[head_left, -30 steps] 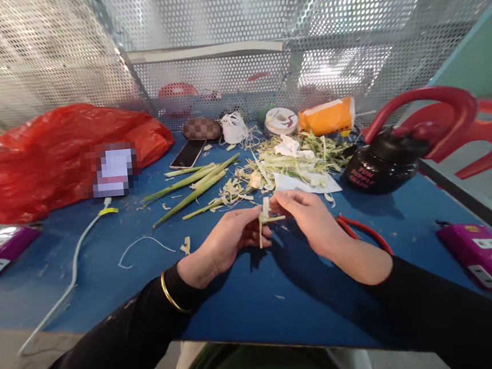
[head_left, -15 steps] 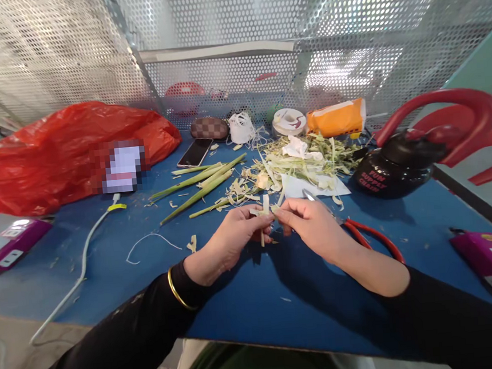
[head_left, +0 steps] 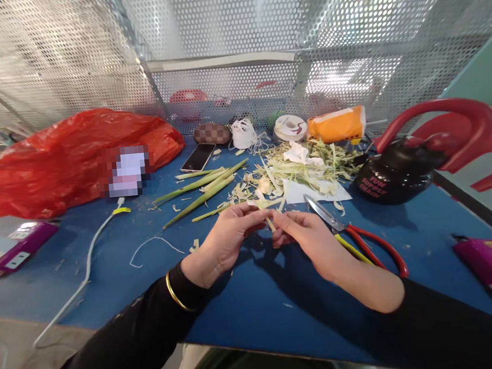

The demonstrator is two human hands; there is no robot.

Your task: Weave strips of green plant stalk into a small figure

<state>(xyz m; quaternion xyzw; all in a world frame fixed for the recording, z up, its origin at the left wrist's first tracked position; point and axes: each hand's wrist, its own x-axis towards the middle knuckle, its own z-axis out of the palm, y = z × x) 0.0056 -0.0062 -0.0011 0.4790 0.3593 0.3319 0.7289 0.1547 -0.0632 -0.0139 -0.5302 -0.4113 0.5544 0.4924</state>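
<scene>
Mesh panel (head_left: 232, 30): perforated metal, standing along the back.
Table (head_left: 232, 326): blue top, dotted with scraps.
Red bag (head_left: 67, 160): crumpled plastic at the far left, a pale-screened phone (head_left: 127, 173) before it, white cable (head_left: 89, 261) trailing away.
Black bottle (head_left: 394, 180): over on the right, a thick red handle arching above it.
Trimmings (head_left: 330, 163): a loose green and cream heap beyond the hands, white paper (head_left: 296, 193) at its near edge.
Left hand (head_left: 228, 235): thumb and fingers together on one side of the pale strip, gold bangle (head_left: 172, 295) around the sleeve.
Right hand (head_left: 308, 236): thumb and fingers pinching the other side, close against the left's tips.
Stalks (head_left: 200, 203): several green ones, left of the heap.
Scissors (head_left: 341, 225): red-handled, lying just beyond the right forearm, blades towards the paper.
Orange packet (head_left: 338, 125): at the back, beside a spool (head_left: 290, 128).
Pale strip (head_left: 270, 223): between both hands' fingertips; they cover so much that I can't tell how it's folded.
</scene>
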